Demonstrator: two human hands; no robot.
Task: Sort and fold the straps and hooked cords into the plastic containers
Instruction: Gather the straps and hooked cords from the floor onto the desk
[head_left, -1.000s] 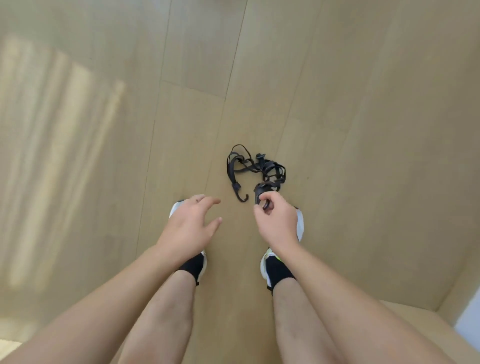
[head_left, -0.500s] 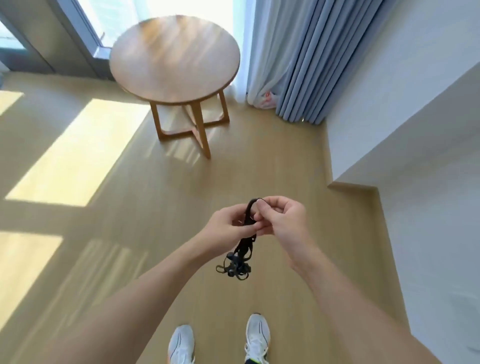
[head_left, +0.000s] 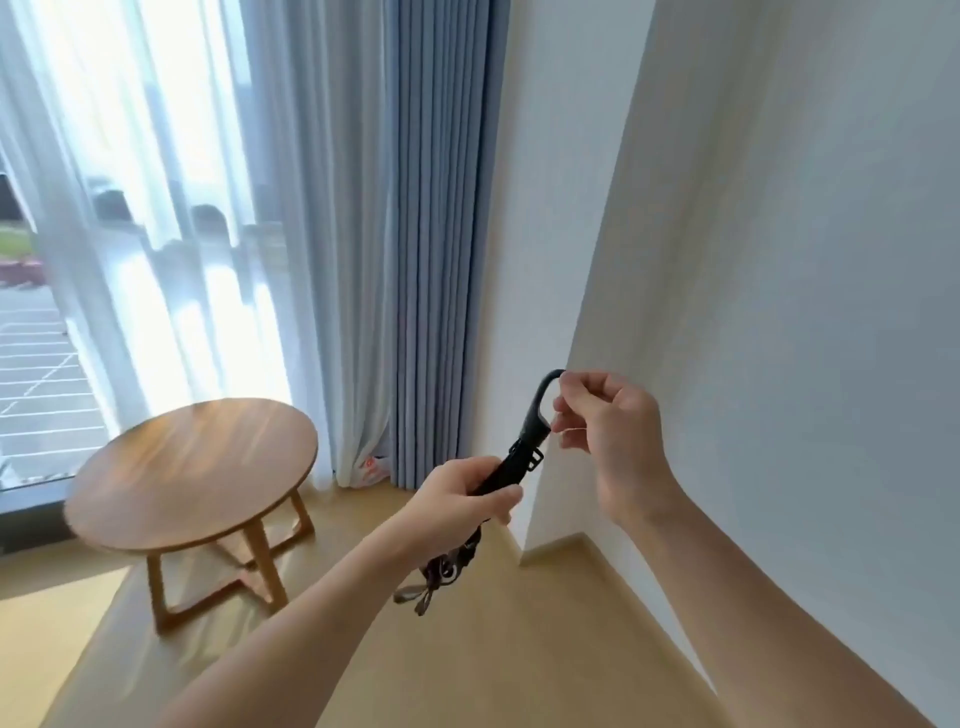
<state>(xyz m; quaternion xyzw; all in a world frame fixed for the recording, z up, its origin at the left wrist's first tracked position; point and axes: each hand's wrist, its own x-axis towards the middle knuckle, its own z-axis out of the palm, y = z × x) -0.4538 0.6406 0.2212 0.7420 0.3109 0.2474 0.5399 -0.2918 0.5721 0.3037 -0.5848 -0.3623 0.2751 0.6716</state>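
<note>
from the head view, the only one there is, the step in hand looks like gathering one hooked cord (head_left: 511, 470) out in the air, ahead of folding it; no plastic container shows anywhere in this view, so the sorting part is not yet done. the left hand (head_left: 457, 501) has its fingers curled round the black strap part of the cord, low and just right of centre. the top end of the cord runs up toward 1 o'clock from that fist and ends in a curved black hook (head_left: 543, 400). the right hand (head_left: 605, 431) sits at about 3 o'clock of the hook, its fingers curled in and its fingertips (head_left: 563, 402) pinching the hook's tip and inner side. below the left fist, toward 6 o'clock, the rest of the cord hangs in a small bunched tangle with metal bits (head_left: 441, 577), clear of both hands and well above the wooden floor (head_left: 467, 675). a round wooden table (head_left: 192, 473) stands at 9 o'clock, near the blue curtain (head_left: 441, 234). the next move, as i judge it, calls for doubling the cord into a neat bundle, keeping the loose tangle from snagging, and finding the container, which is out of sight.
</note>
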